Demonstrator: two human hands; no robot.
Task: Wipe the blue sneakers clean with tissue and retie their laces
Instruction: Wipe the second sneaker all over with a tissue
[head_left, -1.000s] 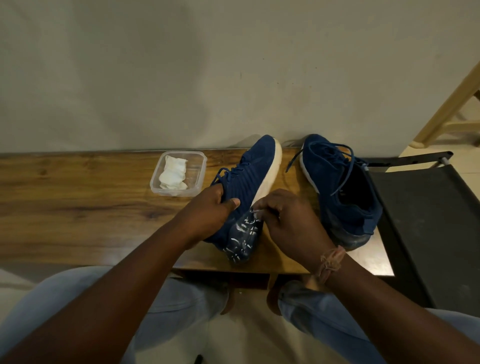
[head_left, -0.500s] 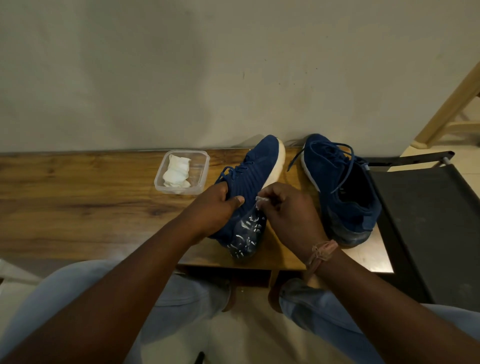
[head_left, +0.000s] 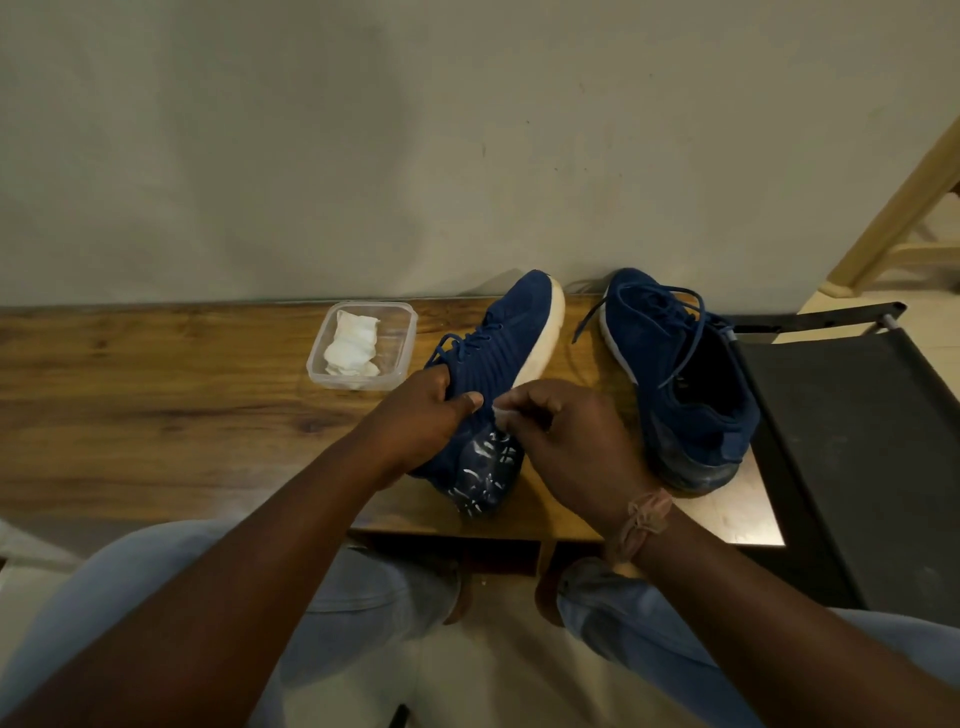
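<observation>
Starting at the left of my view, the wooden bench (head_left: 156, 395) runs along the wall, and on it sits a clear plastic container (head_left: 402, 332) holding folded white tissues (head_left: 352, 344). Just right of that container lies the near blue sneaker (head_left: 506, 343), tipped onto its side with its pale sole edge facing right and its patterned heel toward me. My left hand (head_left: 415, 421) grips this sneaker around the collar, thumb laid across the upper, steadying it. Close beside it, my right hand (head_left: 566, 441) has its fingers curled, pinching a small piece of tissue (head_left: 501, 414) against the sneaker's side near the midsole; the two hands sit close together over the shoe. Further right, the second blue sneaker (head_left: 675, 364) stands upright on the bench, apart from the hands, its laces (head_left: 680, 332) hanging loose and untied. Right of that is a dark chair seat (head_left: 857, 441). I judge the step in hand to be wiping the first sneaker, with lacing not yet begun on either one. The next move calls for drawing the tissue along the sole edge with light pressure while the left hand keeps the shoe from rolling, and turning the shoe to reach its other side.
</observation>
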